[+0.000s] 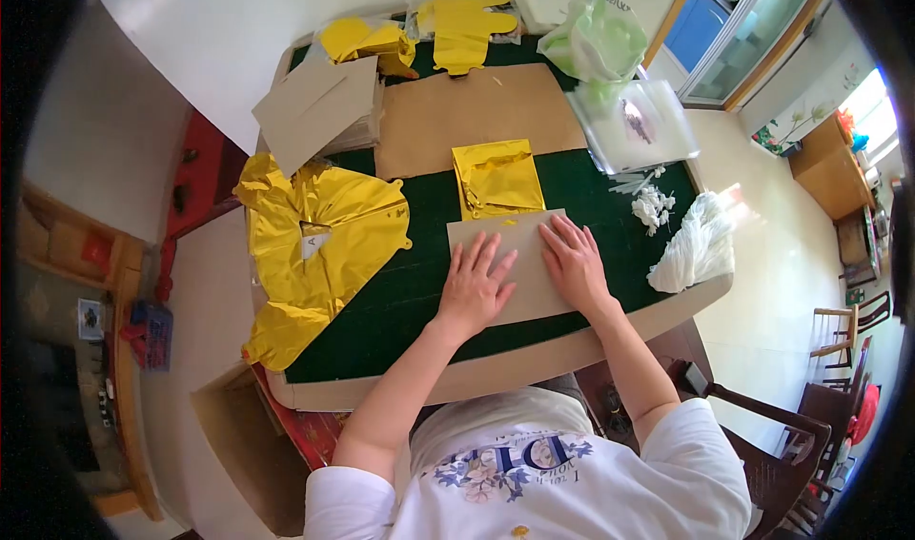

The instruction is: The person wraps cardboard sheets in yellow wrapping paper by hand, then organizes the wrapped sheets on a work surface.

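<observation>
A grey-beige cardboard sheet (530, 278) lies flat near the table's front edge. My left hand (475, 283) rests flat on its left part, fingers stretched out and slightly spread. On its right part lies my right hand (576, 262), also flat with the fingers extended. Just beyond the sheet's far edge is a folded square of shiny gold foil (499, 173), and its near edge meets the sheet. Whether the foil continues beneath the sheet cannot be seen. A small yellow bit shows at the sheet's far edge.
Crumpled foil balloons (367, 218) spread over the left side. Behind are stacked cardboard sheets (310, 111), a large brown cardboard (477, 111) and more gold foil (462, 30). To the right lie clear plastic sleeves (643, 125), white strings (653, 206), a white bundle (696, 244) and a plastic bag (596, 40).
</observation>
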`<state>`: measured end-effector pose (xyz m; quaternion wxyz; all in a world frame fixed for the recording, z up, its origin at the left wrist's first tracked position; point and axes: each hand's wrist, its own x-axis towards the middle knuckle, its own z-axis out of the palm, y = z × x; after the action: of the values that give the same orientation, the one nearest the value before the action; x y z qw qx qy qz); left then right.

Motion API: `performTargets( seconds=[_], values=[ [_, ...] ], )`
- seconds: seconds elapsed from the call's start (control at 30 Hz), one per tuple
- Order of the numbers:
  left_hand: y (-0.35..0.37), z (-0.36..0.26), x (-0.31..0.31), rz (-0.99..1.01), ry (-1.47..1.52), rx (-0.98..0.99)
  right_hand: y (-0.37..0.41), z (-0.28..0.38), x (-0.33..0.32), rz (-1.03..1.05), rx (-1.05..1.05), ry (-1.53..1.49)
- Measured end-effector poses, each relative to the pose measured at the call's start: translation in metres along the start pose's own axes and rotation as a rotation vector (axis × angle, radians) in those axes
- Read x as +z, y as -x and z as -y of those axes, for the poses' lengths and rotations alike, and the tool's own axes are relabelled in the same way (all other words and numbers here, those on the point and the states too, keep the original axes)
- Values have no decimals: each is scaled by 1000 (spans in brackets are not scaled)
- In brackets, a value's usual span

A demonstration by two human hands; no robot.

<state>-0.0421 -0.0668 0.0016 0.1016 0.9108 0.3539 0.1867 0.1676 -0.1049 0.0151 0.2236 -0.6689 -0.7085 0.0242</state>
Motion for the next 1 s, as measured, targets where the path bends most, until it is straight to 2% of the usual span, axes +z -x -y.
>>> performTargets(
  seconds=[0.83, 1.0],
  values=[
    [0, 0, 3, -12, 13, 3, -6, 2, -5, -4, -58, 81],
    [1, -1, 0, 14, -6, -4, -38, -16, -15, 6, -89, -68]
  ],
)
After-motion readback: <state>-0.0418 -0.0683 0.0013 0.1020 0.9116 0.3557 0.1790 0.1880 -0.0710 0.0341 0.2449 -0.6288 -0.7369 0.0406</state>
